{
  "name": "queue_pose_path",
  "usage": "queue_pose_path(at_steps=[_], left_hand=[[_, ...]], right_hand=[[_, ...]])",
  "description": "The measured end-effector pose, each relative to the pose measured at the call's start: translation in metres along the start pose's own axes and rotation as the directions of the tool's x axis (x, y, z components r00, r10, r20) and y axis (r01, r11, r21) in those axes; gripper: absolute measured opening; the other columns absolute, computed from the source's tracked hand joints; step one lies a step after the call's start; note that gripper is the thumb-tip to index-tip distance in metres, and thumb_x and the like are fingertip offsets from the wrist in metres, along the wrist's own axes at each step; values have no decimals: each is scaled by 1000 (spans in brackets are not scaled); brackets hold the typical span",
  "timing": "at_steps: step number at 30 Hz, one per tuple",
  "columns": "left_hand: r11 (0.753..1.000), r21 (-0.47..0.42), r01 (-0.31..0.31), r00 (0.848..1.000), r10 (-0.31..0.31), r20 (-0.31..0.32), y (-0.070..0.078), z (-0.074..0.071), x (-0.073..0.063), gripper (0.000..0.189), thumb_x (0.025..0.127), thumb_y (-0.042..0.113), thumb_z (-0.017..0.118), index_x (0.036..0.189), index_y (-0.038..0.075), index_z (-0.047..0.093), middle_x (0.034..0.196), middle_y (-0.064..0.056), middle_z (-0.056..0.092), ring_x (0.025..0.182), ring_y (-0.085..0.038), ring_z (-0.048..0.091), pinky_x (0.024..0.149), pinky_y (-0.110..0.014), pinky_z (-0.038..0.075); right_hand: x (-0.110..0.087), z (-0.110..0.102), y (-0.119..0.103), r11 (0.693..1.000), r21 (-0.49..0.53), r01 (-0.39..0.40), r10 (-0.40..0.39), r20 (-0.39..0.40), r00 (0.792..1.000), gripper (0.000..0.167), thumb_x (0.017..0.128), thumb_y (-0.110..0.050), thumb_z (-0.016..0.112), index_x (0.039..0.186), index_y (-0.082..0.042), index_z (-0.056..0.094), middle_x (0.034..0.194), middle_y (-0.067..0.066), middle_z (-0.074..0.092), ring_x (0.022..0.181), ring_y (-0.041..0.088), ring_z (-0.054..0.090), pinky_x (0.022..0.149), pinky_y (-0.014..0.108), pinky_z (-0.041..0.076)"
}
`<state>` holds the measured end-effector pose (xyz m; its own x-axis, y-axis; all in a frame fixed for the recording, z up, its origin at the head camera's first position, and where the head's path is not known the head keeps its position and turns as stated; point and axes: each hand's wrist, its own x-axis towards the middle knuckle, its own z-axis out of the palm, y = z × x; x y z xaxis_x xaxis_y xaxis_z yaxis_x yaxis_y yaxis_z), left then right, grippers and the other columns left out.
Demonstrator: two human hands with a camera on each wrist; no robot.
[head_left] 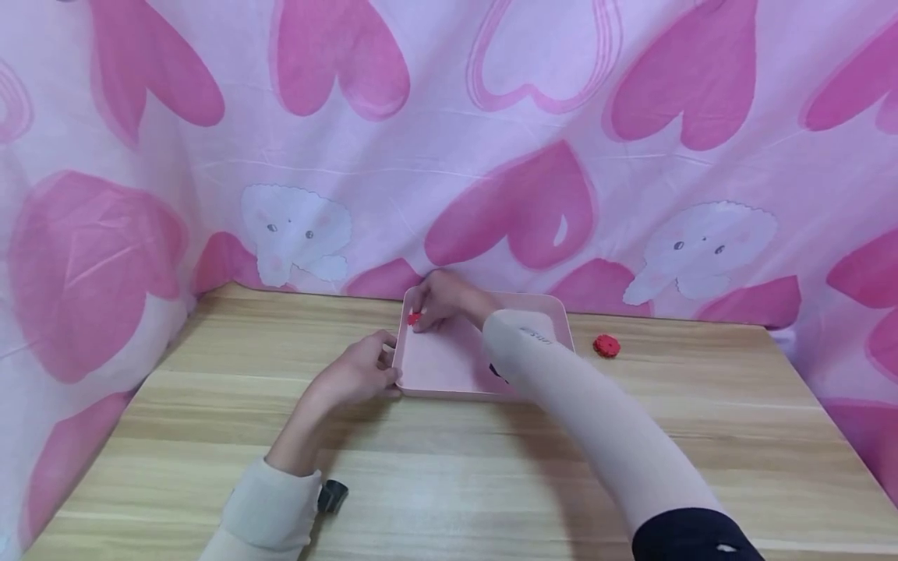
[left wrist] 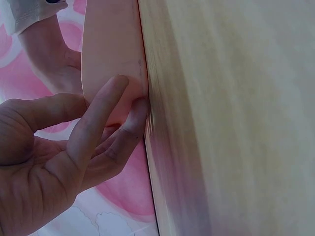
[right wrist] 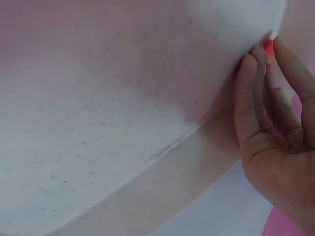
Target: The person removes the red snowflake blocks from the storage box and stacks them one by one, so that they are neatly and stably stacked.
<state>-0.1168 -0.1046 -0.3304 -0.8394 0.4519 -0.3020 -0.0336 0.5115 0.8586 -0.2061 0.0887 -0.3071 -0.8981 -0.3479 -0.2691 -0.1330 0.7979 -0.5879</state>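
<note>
A shallow pink tray (head_left: 456,393) lies at the back of the wooden table. At its near left corner my left hand (head_left: 358,370) grips the outside, with its thumb on one wall and fingers round the other; the left wrist view shows the tray wall (left wrist: 110,44) between them. My right hand (head_left: 449,300) reaches across the tray into its far left corner and pinches a small red piece (head_left: 414,319) there. In the right wrist view, the red piece (right wrist: 268,50) shows only partly between thumb and fingers, so its shape is hidden.
A red round piece with a notched edge (head_left: 606,346) lies on the table to the right of the tray. Behind the table hangs a pink curtain (head_left: 400,195) with hearts. My right forearm (head_left: 589,413) covers the tray's near right part.
</note>
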Motion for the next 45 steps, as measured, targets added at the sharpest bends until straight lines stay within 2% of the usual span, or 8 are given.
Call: queue_pose_path(at_steps=[1,3,9,18,29,33,37,45], left_hand=[[1000,1,-4,1000,4,-2,0,0,0,43,102,-9,58,143,-13,45,119,-28,63,94,-25,74,83,-35,70],[1000,-4,-7,1000,7,-4,1,0,0,43,102,-9,58,143,-13,45,118,-28,63,93,-25,74,83,-36,70],[1000,-17,0,1000,0,-3,1,0,0,44,102,-9,58,144,-13,44,119,-29,61,94,-27,75,84,-35,70],[1000,-13,11,1000,-11,1,0,0,-1,46,103,-8,58,146,-13,43,122,-29,60,94,-26,75,83,-34,70],[1000,-4,13,1000,-13,-1,2,0,-2,48,103,-8,58,148,-12,42,122,-29,61,94,-26,75,83,-34,70],[1000,13,10,1000,-10,0,2,0,-2,48,103,-8,58,147,-13,42,122,-29,62,94,-26,75,82,-35,70],[1000,25,5,1000,-5,2,1,1,-1,47,102,-8,60,146,-13,43,119,-28,63,93,-25,75,81,-35,70],[1000,-5,16,1000,-16,-6,2,2,-3,45,103,-9,58,145,-13,43,117,-28,63,91,-24,74,82,-35,70]], right_hand=[[9,3,5,1000,-26,9,-8,6,1000,19,88,-6,86,103,2,78,81,3,72,67,12,69,71,25,66],[19,7,9,997,-73,10,-9,17,1000,18,85,-7,88,98,-1,77,76,-2,67,63,10,65,66,24,64],[22,8,7,982,-187,5,7,62,998,20,82,-9,92,97,-7,79,78,-6,63,69,9,58,61,17,53],[14,3,14,976,-217,10,-2,35,999,18,81,-6,92,96,-6,82,89,-2,63,80,9,54,66,16,45],[13,0,14,967,-256,-6,18,44,999,13,84,-10,90,95,-11,83,76,-8,66,78,9,56,65,18,45],[11,-1,17,978,-209,1,7,34,999,13,84,-11,90,95,-10,84,80,-6,70,80,9,56,67,16,45],[9,0,23,997,-76,-23,26,35,999,14,84,-3,88,96,-4,83,77,-2,72,75,8,59,66,16,51],[-2,-10,25,994,63,-93,89,73,993,13,86,6,82,98,2,78,83,5,72,70,12,65,73,26,67]])
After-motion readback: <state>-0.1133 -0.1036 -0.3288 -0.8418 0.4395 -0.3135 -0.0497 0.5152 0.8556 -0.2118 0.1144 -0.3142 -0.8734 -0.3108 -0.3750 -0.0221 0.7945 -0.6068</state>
